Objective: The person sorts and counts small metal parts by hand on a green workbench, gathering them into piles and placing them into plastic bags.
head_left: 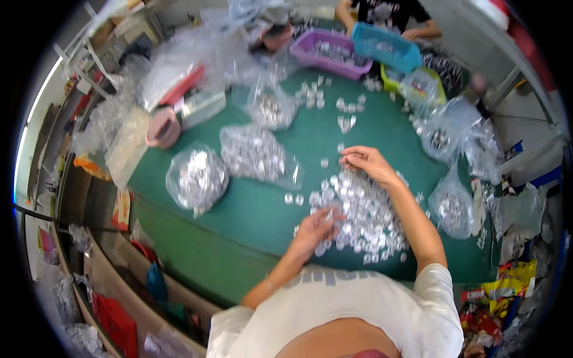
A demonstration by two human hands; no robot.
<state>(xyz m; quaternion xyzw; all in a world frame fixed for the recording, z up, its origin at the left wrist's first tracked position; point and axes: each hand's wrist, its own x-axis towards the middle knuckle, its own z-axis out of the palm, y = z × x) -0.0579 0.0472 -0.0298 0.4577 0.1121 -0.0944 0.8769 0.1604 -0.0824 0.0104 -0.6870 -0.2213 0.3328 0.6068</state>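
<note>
Head view: a heap of small silvery parts (358,209) is spread on the green surface (250,209), directly before the person. The left hand (316,230) is laid at the heap's seven o'clock edge, fingers curled narrowly around what appears to be one or two parts. The right hand (365,161) is stretched to the heap's twelve o'clock end, wrist bent, fingers pinched narrow on a single part. Loose pieces at the near rim could be swept off the surface edge by the left forearm. A filled clear bag (197,178) at nine o'clock could be nudged and spilled if the elbow were swung outward.
</note>
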